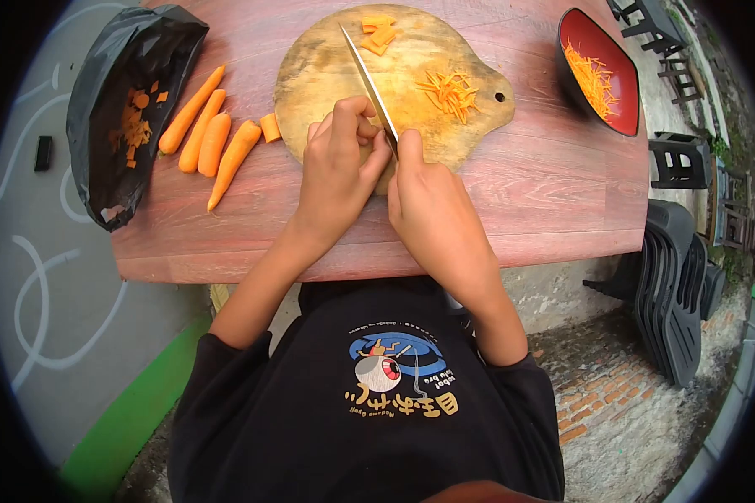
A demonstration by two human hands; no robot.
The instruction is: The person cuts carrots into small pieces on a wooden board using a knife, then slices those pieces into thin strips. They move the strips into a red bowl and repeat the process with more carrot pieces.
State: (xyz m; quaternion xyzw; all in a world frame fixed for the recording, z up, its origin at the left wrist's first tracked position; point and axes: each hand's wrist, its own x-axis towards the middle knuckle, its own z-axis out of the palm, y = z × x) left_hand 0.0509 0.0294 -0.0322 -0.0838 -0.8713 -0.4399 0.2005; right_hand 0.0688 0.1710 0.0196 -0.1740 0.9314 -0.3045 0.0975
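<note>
A knife slants across the round wooden board, its tip pointing to the far left. My right hand is wrapped round its handle. Close beside the blade is my left hand, fingers curled, thumb near the knife; what it may hold is hidden. Flat carrot pieces lie at the board's far edge. Thin carrot shreds form a small pile to the right of the blade. A short carrot chunk touches or nearly touches the board's left edge.
Several whole carrots lie left of the board on the reddish table. Beyond them a black plastic bag holds carrot scraps. A red and black bowl with carrot shreds stands at the right. Stacked dark chairs are beyond the table.
</note>
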